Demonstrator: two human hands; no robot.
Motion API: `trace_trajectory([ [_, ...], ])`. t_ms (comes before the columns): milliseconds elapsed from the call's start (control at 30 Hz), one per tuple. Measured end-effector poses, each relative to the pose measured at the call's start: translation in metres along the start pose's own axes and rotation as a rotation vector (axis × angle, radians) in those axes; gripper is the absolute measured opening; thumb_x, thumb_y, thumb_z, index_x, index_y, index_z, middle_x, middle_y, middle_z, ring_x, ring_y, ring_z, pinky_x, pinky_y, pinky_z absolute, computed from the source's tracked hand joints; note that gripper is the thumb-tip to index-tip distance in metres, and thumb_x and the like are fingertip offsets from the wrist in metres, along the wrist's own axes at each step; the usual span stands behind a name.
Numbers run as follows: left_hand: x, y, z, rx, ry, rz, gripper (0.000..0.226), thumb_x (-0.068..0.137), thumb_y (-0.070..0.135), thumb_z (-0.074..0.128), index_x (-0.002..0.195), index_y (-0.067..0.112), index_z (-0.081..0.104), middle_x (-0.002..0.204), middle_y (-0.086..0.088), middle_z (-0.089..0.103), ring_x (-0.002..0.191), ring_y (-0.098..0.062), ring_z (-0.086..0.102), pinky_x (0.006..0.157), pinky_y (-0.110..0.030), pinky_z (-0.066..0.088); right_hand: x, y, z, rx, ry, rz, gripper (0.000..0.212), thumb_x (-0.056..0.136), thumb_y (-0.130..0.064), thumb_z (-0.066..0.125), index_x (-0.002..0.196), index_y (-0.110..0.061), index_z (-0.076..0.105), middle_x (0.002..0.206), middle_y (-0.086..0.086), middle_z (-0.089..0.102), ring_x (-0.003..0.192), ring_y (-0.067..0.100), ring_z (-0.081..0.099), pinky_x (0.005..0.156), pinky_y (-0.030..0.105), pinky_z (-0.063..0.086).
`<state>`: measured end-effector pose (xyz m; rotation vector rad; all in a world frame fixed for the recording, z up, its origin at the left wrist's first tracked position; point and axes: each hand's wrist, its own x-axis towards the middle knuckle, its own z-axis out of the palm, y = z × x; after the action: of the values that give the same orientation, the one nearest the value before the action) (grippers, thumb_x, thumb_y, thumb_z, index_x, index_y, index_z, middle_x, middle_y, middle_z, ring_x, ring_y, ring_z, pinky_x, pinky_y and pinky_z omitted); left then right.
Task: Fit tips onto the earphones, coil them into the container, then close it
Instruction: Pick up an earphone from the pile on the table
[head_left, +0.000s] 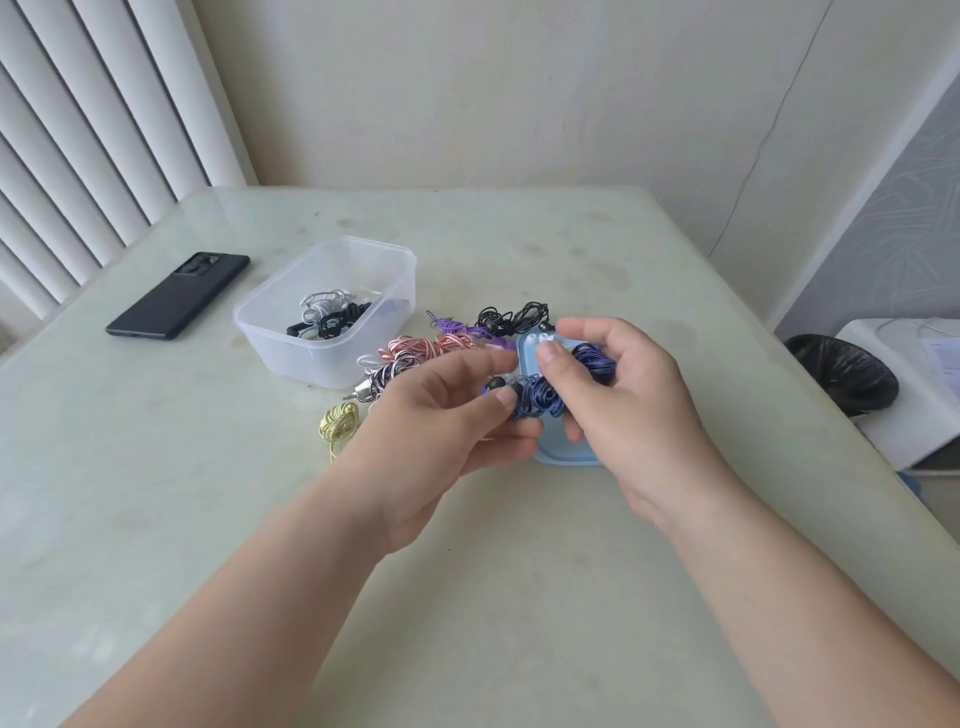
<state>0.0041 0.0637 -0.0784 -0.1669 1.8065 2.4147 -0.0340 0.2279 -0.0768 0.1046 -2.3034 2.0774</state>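
Note:
A coiled blue earphone cable (543, 397) is held above the table between both hands. My left hand (441, 421) pinches its end with the dark earbuds (498, 385). My right hand (618, 395) grips the rest of the blue bundle with thumb and curled fingers. Under the hands lies a light blue lid (561, 452) with small white tips (540, 339) at its far edge. A clear plastic container (291, 332) stands to the left, with white and black coiled earphones (327, 317) inside.
Loose earphone bundles lie between container and lid: pink (431, 347), purple (457, 327), black (511, 318), black-and-white (389, 376), yellow (338, 422). A black phone (179, 295) lies at the far left. A bin with a black bag (841, 371) stands beyond the table's right edge.

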Motion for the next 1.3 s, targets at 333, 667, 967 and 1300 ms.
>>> trace_trajectory([
  [333,-0.008,-0.007,0.014,0.483,0.049,0.156,0.032,0.095,0.022,0.071,0.126,0.03,0.072,0.099,0.003,0.081,0.097,-0.03,0.076,0.092,-0.044,0.062,-0.013,-0.007,0.024,0.249,0.077,0.104,0.024,0.099,-0.022,0.066,0.121,-0.028,0.065,0.109,-0.011,0.073,0.097,0.005,0.071,0.078,0.023,0.056],
  [667,-0.015,0.048,0.0,0.302,0.151,0.29,0.02,0.097,0.008,0.069,0.111,0.019,0.077,0.095,-0.004,0.08,0.091,-0.023,0.078,0.082,-0.035,0.064,0.001,-0.059,0.06,0.403,-0.404,0.22,0.069,0.099,-0.068,0.037,0.142,-0.016,0.054,0.124,0.014,0.07,0.118,0.026,0.067,0.099,0.044,0.047],
  [967,0.065,0.115,-0.084,1.023,0.415,0.236,0.007,0.086,0.011,0.068,0.085,0.013,0.074,0.074,-0.014,0.069,0.068,-0.034,0.066,0.06,-0.028,0.047,0.034,-0.071,0.082,0.219,-0.204,0.108,0.037,0.103,-0.056,0.041,0.132,-0.039,0.055,0.139,-0.02,0.053,0.128,0.003,0.043,0.097,0.022,0.033],
  [1300,0.135,0.109,-0.105,1.762,0.19,0.014,0.026,0.085,0.015,0.065,0.109,0.02,0.074,0.105,-0.008,0.072,0.094,-0.035,0.069,0.073,-0.037,0.061,0.046,-0.066,0.03,0.22,-0.084,0.116,0.022,0.105,-0.023,0.052,0.11,-0.013,0.071,0.091,0.016,0.078,0.095,0.031,0.075,0.086,0.046,0.06],
])
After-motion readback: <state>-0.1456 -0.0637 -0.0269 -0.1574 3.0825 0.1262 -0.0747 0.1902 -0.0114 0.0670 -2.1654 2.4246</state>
